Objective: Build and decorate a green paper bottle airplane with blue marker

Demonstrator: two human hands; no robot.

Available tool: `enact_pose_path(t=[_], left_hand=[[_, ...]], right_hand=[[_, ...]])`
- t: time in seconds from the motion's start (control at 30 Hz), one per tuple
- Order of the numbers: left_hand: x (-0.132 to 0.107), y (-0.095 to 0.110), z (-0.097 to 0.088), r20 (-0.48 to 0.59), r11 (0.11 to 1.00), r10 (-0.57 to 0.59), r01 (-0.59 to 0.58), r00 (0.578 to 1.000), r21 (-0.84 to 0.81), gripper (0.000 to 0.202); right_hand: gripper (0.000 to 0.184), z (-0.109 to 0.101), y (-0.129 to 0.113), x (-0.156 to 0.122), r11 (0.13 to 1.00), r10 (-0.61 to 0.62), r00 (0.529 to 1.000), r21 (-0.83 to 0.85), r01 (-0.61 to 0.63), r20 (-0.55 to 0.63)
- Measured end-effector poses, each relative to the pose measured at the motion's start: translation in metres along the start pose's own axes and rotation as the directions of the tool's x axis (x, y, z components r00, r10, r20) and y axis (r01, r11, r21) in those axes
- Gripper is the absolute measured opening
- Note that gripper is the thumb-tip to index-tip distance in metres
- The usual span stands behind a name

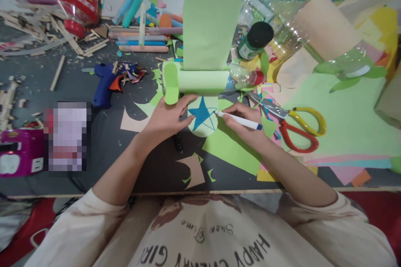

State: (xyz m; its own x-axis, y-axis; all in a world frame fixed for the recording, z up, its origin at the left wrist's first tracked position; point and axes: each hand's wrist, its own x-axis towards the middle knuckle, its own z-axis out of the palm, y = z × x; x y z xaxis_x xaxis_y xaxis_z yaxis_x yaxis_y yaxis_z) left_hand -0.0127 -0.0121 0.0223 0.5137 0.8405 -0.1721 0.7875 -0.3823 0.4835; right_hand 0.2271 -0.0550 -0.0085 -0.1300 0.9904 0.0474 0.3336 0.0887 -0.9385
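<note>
Right hand (244,111) holds a white marker (239,120) with its fingers closed around it, like one holds a pen for writing. The tip of the marker touches a blue star (201,112), near the point on its right side. This star is on a pale green paper flap (204,133) with a round end, in front of the person. Its left and upper parts are filled with blue, while the lower right part shows only the lines.

Left hand (166,119) is open, with the thumb and the first finger apart, and both reach the left edge of the flap. I cannot tell if it holds the edge or only rests there.

Just behind the flap lies a bottle (203,81) wrapped in pale green paper, with a red cap (257,77) at its right end. Behind the bottle, a long green paper piece (211,21) extends away from the person. Scissors (300,129) with one yellow and one red handle lie to the right of the right hand. A blue glue gun (104,83) lies farther to the left.
</note>
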Motion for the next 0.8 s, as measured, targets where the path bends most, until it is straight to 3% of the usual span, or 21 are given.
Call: enact_pose_path(t=[0.27, 0.53, 0.67, 0.8], left_hand=[[0.0, 0.0, -0.001, 0.008, 1.0, 0.002, -0.002, 1.0, 0.013, 0.048], [0.0, 0.0, 0.001, -0.005, 1.0, 0.001, 0.0, 1.0, 0.013, 0.048], [-0.001, 0.001, 0.0, -0.004, 1.0, -0.008, 0.008, 1.0, 0.005, 0.049], [-0.001, 0.002, -0.001, 0.0, 1.0, -0.004, 0.004, 1.0, 0.003, 0.048]], right_hand=[[0.015, 0.0, -0.003, 0.002, 0.999, 0.04, 0.994, 0.016, -0.039, -0.103], [0.016, 0.001, -0.014, -0.001, 1.0, -0.003, 0.994, -0.021, 0.006, 0.113], [0.015, 0.0, -0.014, 0.0, 1.0, -0.024, 0.994, -0.005, 0.025, 0.11], [0.016, 0.001, -0.007, 0.0, 1.0, -0.002, 1.0, -0.018, 0.003, 0.026]])
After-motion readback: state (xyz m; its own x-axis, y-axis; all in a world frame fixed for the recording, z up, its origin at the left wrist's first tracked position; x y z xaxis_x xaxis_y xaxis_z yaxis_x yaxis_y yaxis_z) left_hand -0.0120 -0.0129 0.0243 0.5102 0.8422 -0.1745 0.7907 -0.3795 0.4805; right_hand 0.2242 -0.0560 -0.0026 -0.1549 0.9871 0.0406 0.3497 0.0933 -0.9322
